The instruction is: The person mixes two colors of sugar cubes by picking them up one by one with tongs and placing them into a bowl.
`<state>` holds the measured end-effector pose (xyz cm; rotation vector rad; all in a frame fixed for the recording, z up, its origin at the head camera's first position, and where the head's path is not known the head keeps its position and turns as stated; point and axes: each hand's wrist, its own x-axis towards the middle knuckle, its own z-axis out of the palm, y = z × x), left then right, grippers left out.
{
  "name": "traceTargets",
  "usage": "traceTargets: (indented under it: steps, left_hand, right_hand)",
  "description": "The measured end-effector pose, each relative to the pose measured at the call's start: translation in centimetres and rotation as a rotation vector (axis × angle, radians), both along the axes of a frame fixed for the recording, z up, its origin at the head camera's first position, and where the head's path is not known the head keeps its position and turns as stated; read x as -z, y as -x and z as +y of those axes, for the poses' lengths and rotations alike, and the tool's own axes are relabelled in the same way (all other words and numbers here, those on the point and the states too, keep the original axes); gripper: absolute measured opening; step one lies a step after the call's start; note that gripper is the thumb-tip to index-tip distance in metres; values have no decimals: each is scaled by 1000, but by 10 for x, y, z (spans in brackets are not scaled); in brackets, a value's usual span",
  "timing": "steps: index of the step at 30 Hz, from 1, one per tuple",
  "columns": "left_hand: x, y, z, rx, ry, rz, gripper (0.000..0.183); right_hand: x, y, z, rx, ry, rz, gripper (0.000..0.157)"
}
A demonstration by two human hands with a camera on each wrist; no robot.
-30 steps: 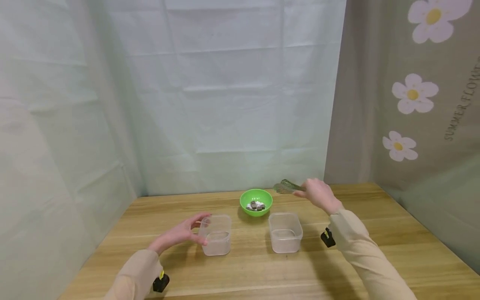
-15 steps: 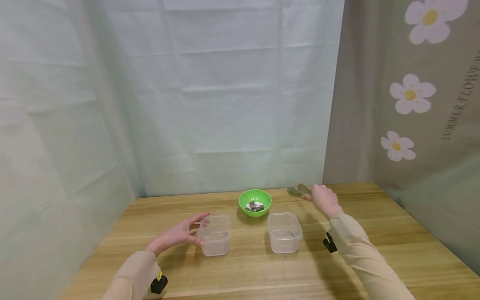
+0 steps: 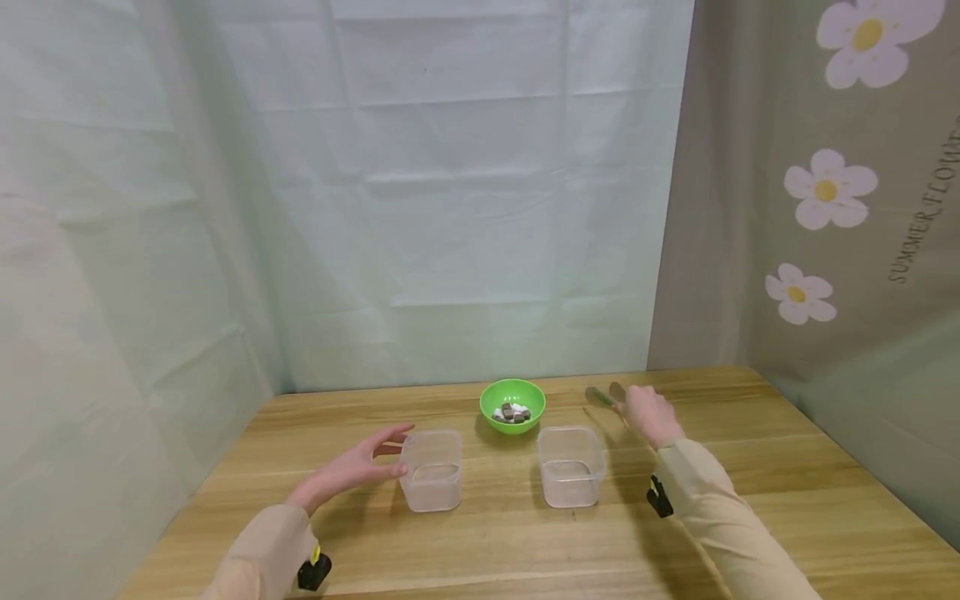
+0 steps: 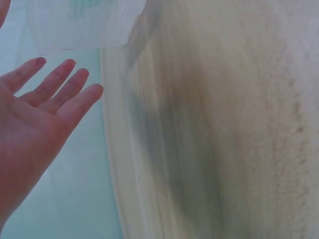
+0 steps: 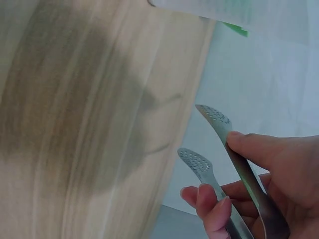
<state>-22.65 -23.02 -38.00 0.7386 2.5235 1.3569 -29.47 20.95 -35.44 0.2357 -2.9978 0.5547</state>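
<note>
My right hand [image 3: 652, 415] holds metal tongs [image 5: 243, 172] at the far right of the table. Thumb and fingers grip an arm each, and the perforated tips stand apart with nothing between them. Beside the left clear plastic container [image 3: 433, 494], my left hand [image 3: 354, 468] is spread. In the left wrist view its fingers [image 4: 79, 102] are relaxed, with a small gap below the container's wall. A green bowl [image 3: 512, 427] at the back middle has several small white and brown pieces [image 3: 516, 412] in it. The right clear container [image 3: 572, 493] has nothing in it.
The wooden table [image 3: 498, 554] ends at a pale curtain [image 3: 465, 250] behind and on the left. A grey-brown flower-print curtain [image 3: 840, 275] hangs on the right. Both wrists carry black camera mounts [image 3: 314, 572].
My right hand has moved right and down with the tongs, away from the bowl, toward the table. The left hand has eased slightly off the left container, which stays in place.
</note>
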Motion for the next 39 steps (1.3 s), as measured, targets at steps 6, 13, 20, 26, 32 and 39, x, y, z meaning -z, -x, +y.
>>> traceTargets:
  steps: [6, 13, 20, 26, 32, 39]
  left_hand:
    - [1, -1, 1, -33, -33, -27, 61]
    - [1, -2, 0, -57, -38, -30, 58]
    - [1, -2, 1, -86, -46, -12, 56]
    - [2, 0, 2, -122, -50, 33, 54]
    - [4, 0, 1, -207, -45, 52, 52]
    - [6, 1, 1, -277, -47, 82, 52]
  right_hand:
    - [9, 1, 0, -18, -14, 9, 23]
    - [20, 3, 1, -42, -48, 55, 23]
    - [27, -2, -4, -29, -47, 47, 24]
    - [29, -7, -6, -57, -76, 54, 25]
    - [26, -9, -9, -31, -202, 61, 29]
    - [34, -7, -10, -4, -276, 91, 36]
